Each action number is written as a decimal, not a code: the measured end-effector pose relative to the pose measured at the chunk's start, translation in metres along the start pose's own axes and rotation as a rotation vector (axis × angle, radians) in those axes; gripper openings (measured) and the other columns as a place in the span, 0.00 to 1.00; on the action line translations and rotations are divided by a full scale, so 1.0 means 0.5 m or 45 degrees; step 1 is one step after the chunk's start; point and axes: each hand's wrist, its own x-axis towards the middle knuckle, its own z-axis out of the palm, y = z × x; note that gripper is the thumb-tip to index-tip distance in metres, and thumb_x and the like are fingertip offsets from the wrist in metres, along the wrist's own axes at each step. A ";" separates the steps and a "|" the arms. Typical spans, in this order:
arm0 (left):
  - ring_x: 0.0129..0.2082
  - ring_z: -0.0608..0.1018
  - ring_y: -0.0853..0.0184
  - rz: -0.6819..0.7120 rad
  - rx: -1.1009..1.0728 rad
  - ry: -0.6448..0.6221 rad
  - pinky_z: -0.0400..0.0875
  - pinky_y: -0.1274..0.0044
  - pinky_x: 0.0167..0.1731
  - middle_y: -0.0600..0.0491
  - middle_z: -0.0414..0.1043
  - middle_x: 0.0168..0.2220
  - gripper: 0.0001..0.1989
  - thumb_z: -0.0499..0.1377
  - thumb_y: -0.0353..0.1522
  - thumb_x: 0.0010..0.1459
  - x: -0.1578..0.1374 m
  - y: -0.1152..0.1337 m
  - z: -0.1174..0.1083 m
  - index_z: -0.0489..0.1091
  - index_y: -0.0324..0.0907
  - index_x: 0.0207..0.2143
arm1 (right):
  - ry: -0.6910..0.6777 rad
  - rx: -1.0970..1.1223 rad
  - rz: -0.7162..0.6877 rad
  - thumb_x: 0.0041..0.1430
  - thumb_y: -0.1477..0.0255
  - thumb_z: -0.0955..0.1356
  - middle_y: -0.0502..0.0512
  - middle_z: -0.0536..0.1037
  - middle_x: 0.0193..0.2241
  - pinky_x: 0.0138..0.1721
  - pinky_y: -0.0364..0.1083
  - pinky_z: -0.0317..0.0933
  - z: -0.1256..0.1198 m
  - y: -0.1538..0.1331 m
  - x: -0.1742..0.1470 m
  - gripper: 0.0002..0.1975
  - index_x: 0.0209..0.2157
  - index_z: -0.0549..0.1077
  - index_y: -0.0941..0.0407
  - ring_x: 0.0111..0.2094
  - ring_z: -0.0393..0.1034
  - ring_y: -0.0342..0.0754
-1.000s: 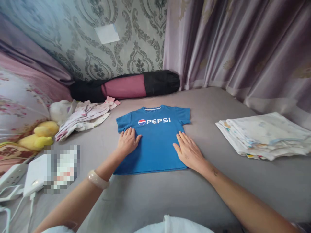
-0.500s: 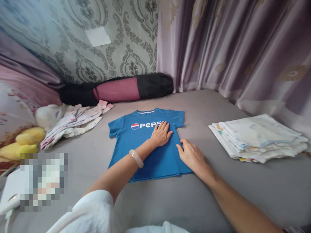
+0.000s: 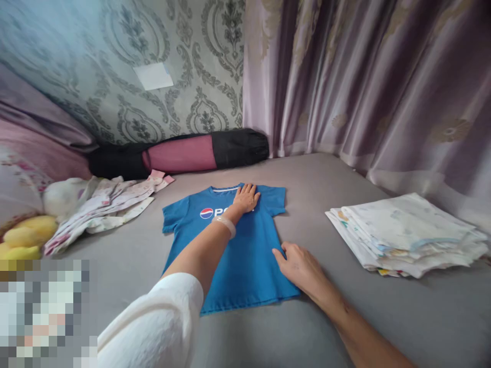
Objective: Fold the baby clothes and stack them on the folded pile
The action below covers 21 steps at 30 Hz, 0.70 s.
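Observation:
A blue short-sleeved T-shirt [image 3: 245, 266] with a round red, white and blue logo and white letters lies spread front up on the grey bed. My left hand [image 3: 246, 198] rests flat just below its collar, fingers stretched out, hiding part of the lettering. A pale bangle [image 3: 226, 225] circles my left wrist. At the shirt's right side edge, low down, is my right hand [image 3: 301, 263]. Its thumb touches the fabric and stands apart from the index finger; the other fingers curl down, partly hidden.
A stack of folded white printed cloths [image 3: 406, 230] sits on the right. Crumpled pale garments [image 3: 111, 204] and plush toys [image 3: 28, 232] lie at the left. A long black and pink bag [image 3: 180, 156] lines the wall; purple curtains [image 3: 318, 76] hang at the right.
My left hand has slid up the shirt from the end of the lettering towards the collar. My right hand stays at the side edge. The view has tilted slightly upward.

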 end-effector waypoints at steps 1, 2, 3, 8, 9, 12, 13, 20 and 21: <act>0.69 0.48 0.57 -0.004 0.013 -0.001 0.41 0.62 0.66 0.44 0.45 0.69 0.31 0.36 0.43 0.68 0.005 -0.002 0.002 0.49 0.36 0.67 | -0.008 0.008 0.005 0.66 0.62 0.59 0.59 0.81 0.34 0.28 0.45 0.48 -0.002 -0.001 0.000 0.16 0.33 0.73 0.54 0.35 0.75 0.52; 0.69 0.47 0.57 -0.006 0.025 -0.007 0.40 0.61 0.66 0.44 0.45 0.69 0.31 0.36 0.43 0.68 0.007 -0.003 0.002 0.48 0.36 0.67 | -0.015 0.018 0.007 0.66 0.62 0.59 0.59 0.80 0.34 0.28 0.45 0.48 -0.004 -0.003 -0.001 0.16 0.33 0.73 0.54 0.36 0.75 0.52; 0.69 0.47 0.57 -0.005 0.038 -0.018 0.41 0.61 0.66 0.44 0.45 0.69 0.31 0.36 0.43 0.68 0.008 -0.002 0.000 0.48 0.36 0.67 | -0.020 0.029 0.009 0.66 0.63 0.59 0.59 0.80 0.34 0.28 0.45 0.48 -0.006 -0.004 -0.002 0.16 0.33 0.73 0.54 0.36 0.75 0.52; 0.65 0.57 0.55 -0.026 0.121 -0.028 0.49 0.60 0.62 0.39 0.55 0.65 0.25 0.42 0.39 0.67 0.001 0.036 -0.034 0.58 0.36 0.61 | -0.032 0.079 -0.002 0.66 0.63 0.60 0.61 0.80 0.36 0.31 0.46 0.50 -0.014 -0.004 -0.004 0.15 0.34 0.73 0.55 0.39 0.75 0.53; 0.63 0.61 0.54 -0.036 0.126 -0.006 0.53 0.61 0.61 0.38 0.59 0.62 0.23 0.43 0.38 0.67 -0.001 0.052 -0.042 0.61 0.36 0.58 | -0.037 0.080 -0.013 0.65 0.63 0.60 0.61 0.80 0.36 0.31 0.46 0.50 -0.014 -0.003 -0.004 0.14 0.34 0.73 0.55 0.39 0.75 0.53; 0.57 0.69 0.53 0.001 0.092 0.072 0.62 0.65 0.54 0.38 0.66 0.54 0.23 0.45 0.43 0.66 -0.008 0.109 -0.059 0.67 0.36 0.52 | -0.060 0.073 -0.047 0.65 0.62 0.60 0.60 0.80 0.36 0.31 0.46 0.50 -0.014 0.003 -0.003 0.14 0.34 0.73 0.55 0.39 0.75 0.53; 0.55 0.70 0.54 0.041 0.067 0.075 0.64 0.67 0.53 0.39 0.68 0.52 0.24 0.46 0.45 0.65 -0.010 0.128 -0.061 0.69 0.37 0.50 | -0.066 0.072 -0.054 0.65 0.62 0.61 0.60 0.80 0.36 0.31 0.46 0.50 -0.014 0.004 -0.003 0.15 0.34 0.73 0.55 0.39 0.75 0.53; 0.52 0.74 0.54 0.027 -0.046 -0.095 0.70 0.71 0.48 0.36 0.69 0.51 0.19 0.58 0.40 0.58 -0.012 0.228 -0.054 0.73 0.36 0.46 | -0.088 0.094 -0.050 0.64 0.61 0.61 0.62 0.80 0.37 0.32 0.46 0.51 -0.019 0.004 -0.005 0.14 0.34 0.73 0.55 0.41 0.75 0.55; 0.52 0.74 0.53 -0.003 -0.044 -0.092 0.71 0.71 0.47 0.35 0.69 0.52 0.18 0.59 0.36 0.57 -0.009 0.237 -0.052 0.74 0.35 0.46 | -0.091 0.099 -0.046 0.64 0.61 0.61 0.62 0.80 0.37 0.31 0.46 0.51 -0.019 0.004 -0.006 0.14 0.34 0.73 0.54 0.41 0.75 0.55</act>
